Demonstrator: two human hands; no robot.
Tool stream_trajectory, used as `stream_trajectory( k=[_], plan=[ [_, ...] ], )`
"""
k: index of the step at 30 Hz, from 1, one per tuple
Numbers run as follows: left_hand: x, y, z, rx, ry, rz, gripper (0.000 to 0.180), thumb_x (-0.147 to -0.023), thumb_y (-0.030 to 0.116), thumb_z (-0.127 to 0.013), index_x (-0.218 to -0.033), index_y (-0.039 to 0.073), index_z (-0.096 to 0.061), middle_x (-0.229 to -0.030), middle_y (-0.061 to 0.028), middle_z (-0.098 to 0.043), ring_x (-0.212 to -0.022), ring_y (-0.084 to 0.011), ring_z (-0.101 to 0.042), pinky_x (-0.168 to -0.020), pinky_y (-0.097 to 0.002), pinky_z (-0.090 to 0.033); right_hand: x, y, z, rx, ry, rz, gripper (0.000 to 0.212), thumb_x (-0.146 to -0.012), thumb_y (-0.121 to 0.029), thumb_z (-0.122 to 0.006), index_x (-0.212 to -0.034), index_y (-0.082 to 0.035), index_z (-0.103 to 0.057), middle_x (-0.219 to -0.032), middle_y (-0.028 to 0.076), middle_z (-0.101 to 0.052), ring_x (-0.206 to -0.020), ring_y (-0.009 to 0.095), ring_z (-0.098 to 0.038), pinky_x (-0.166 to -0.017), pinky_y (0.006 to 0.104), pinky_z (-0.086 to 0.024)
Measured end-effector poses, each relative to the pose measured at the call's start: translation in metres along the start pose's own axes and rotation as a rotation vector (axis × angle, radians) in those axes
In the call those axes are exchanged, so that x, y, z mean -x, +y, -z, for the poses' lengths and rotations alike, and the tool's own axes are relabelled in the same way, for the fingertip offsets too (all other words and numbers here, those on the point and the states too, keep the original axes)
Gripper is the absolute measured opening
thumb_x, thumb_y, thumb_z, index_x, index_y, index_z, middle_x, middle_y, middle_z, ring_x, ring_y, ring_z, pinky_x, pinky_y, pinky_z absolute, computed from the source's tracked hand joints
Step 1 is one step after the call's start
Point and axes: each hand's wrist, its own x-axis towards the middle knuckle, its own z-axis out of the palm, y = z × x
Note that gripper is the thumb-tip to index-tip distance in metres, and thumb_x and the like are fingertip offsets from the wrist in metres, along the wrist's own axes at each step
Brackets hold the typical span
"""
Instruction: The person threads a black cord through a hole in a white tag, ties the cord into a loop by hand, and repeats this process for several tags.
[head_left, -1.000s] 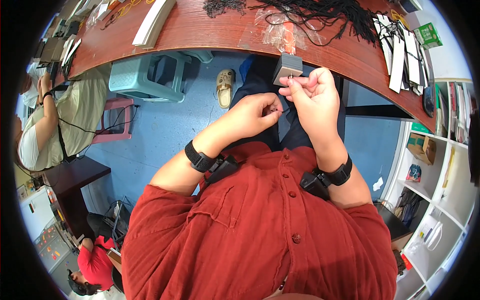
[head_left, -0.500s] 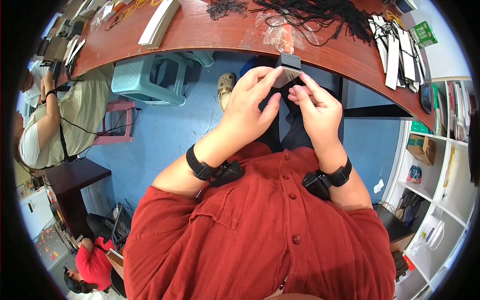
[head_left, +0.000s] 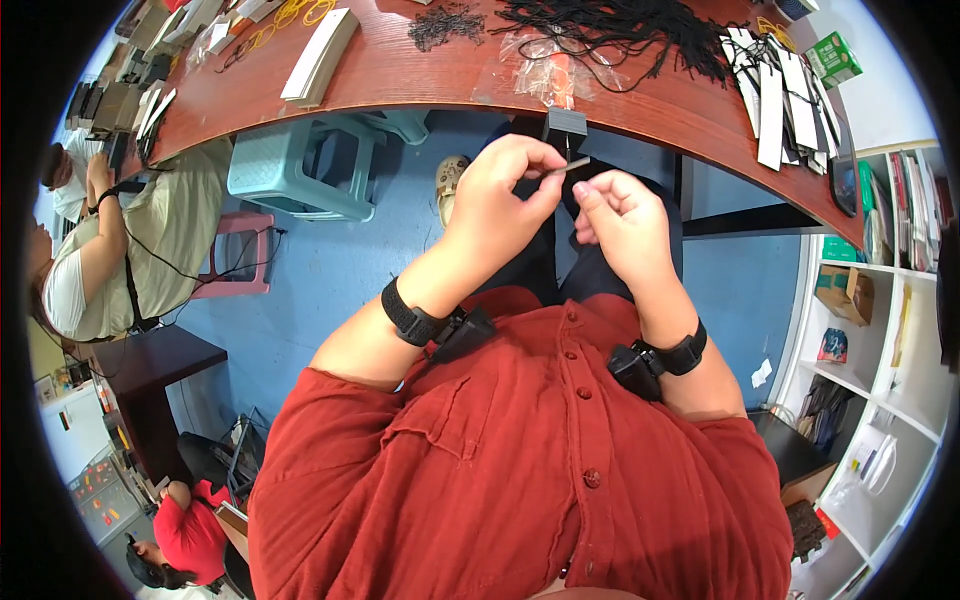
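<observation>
My left hand (head_left: 503,187) pinches a small pale card (head_left: 573,165) between thumb and fingertips, just off the table's near edge. The card is seen almost edge-on. Right beside it is my right hand (head_left: 628,222), fingers curled and thumb against the forefinger; whatever is in that pinch is too small to make out. Beyond the card, a dark grey block (head_left: 566,123) sits at the table edge, with a thin dark line below it near the card. A heap of black cords (head_left: 620,35) lies on the table ahead.
The reddish wooden table (head_left: 400,75) curves across the front. On it are a stack of white strips (head_left: 320,60), clear plastic wrap (head_left: 520,75) and white tags with black cords (head_left: 785,100). A blue stool (head_left: 300,170) stands below. People sit at left; white shelves (head_left: 880,350) are at right.
The card in my left hand has turned from showing its flat face to nearly edge-on. My right hand has drawn slightly back from it, its fingers now more curled.
</observation>
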Motion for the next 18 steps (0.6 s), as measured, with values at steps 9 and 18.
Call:
stream_trajectory(
  k=[9, 18],
  plan=[
    [0.007, 0.000, 0.002, 0.587, -0.164, 0.554, 0.020, -0.085, 0.008, -0.059, -0.103, -0.001, -0.056, -0.089, -0.0055, -0.062, -0.080, -0.0115, -0.058, -0.074, -0.0242, -0.048, -0.001, 0.000, 0.006, -0.117, -0.249, -0.086, 0.020, -0.088, -0.017, -0.056, -0.073, -0.004, -0.057, -0.060, -0.007, -0.047, -0.051, 0.000, -0.036, -0.044, 0.0181, -0.028],
    [-0.014, -0.003, 0.011, 0.868, -0.301, 0.653, 0.010, -0.086, 0.014, -0.058, -0.084, 0.005, -0.057, -0.079, -0.0023, -0.058, -0.070, -0.0090, -0.054, -0.065, -0.0228, -0.044, -0.005, -0.018, 0.012, 0.009, -0.227, -0.118, 0.020, -0.086, -0.014, -0.058, -0.068, -0.005, -0.055, -0.059, -0.009, -0.045, -0.052, 0.000, -0.034, -0.044, 0.0185, -0.027]
  ],
)
